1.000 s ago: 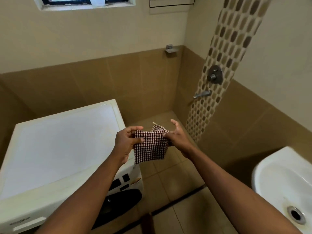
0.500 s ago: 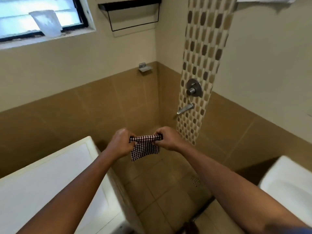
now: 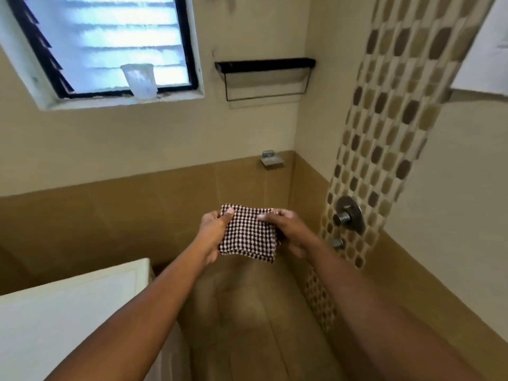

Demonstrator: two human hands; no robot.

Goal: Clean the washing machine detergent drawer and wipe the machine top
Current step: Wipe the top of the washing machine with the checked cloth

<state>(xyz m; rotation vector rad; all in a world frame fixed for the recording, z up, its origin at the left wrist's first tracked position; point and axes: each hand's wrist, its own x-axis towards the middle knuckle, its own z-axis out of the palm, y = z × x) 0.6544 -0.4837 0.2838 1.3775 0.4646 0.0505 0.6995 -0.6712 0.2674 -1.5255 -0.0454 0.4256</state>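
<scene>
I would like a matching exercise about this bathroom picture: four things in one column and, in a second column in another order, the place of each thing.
Things
1. checked cloth
2. translucent cup
3. black wall rack
4. shower mixer knob

Places
A. on the mosaic tile strip
B. on the window sill
C. held between the left hand and the right hand
D. on the wall, to the right of the window

Pairs: 1-C, 2-B, 3-D, 4-A

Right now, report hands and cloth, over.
Left hand and right hand grip the folded dark-and-white checked cloth, held up. White washing machine top lower left, cloth off it. No obstruction seen.
</scene>
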